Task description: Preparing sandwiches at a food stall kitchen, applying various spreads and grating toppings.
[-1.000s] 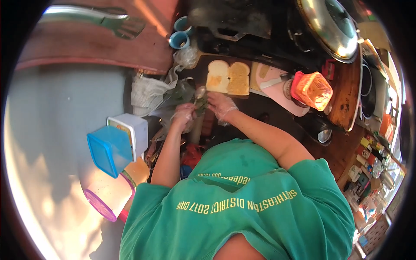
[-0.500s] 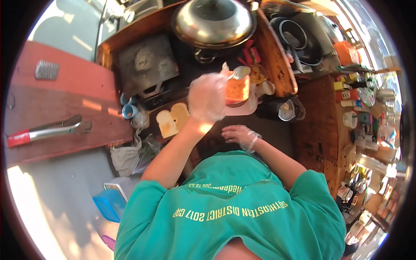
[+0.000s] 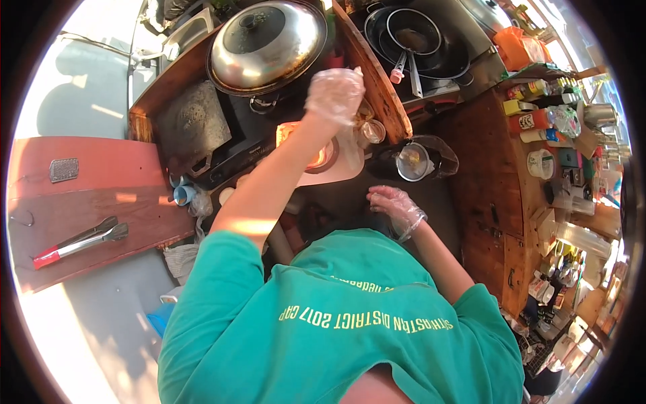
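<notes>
The big pot lid [image 3: 268, 42] far away is shiny metal. The counter [image 3: 494, 168] on the right is dark, worn wood. Both hands wear thin, see-through plastic gloves [image 3: 334, 94]. The shirt [image 3: 336, 316] is soft green cloth. The tongs [image 3: 77, 241] on the left are metal.

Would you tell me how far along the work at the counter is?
Done: the orange tub stands on the pale board. In hand: the gloved left hand hovers over the small jars, grip unclear. Left: the right hand is empty; the tongs lie untouched.

Labelled bottles and jars [image 3: 538, 121] in red, yellow and white are seen on the wooden shelf [image 3: 498, 202] at right.
</notes>
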A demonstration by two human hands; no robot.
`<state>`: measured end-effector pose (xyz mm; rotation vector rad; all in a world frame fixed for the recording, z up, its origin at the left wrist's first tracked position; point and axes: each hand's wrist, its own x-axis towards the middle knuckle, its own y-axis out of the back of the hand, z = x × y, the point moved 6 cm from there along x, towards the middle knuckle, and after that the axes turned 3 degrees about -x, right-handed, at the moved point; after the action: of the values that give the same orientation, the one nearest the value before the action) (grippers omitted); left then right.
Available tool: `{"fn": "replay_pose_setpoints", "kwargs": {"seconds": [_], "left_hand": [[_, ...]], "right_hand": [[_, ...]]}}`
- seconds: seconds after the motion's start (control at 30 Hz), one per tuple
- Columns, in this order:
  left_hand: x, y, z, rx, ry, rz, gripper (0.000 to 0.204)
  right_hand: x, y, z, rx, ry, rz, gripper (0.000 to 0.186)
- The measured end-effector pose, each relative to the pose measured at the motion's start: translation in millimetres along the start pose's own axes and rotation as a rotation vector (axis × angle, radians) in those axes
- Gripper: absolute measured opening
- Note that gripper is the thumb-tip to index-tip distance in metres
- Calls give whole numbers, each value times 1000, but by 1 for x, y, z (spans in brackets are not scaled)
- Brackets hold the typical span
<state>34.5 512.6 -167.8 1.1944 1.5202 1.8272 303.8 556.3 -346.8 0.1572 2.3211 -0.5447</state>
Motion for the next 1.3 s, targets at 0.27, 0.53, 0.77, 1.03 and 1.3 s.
{"fn": "replay_pose_setpoints", "kwargs": {"seconds": [0.27, 0.53, 0.77, 1.03, 1.3], "left_hand": [[-282, 0, -121, -695, 1213, 563, 18], [-293, -125, -33, -1518, 1331, 421, 24], [-298, -99, -55, -1553, 1412, 822, 9], [-194, 74, -3, 8, 458, 430, 22], [-179, 35, 35, 6, 133, 213, 23]], "right_hand": [[8, -97, -160, -901, 976, -66, 111], [80, -154, -155, -840, 935, -152, 115], [84, -129, -131, 52, 733, -512, 104], [90, -125, -135, -390, 846, -360, 103], [92, -124, -137, -483, 795, -308, 97]]}}
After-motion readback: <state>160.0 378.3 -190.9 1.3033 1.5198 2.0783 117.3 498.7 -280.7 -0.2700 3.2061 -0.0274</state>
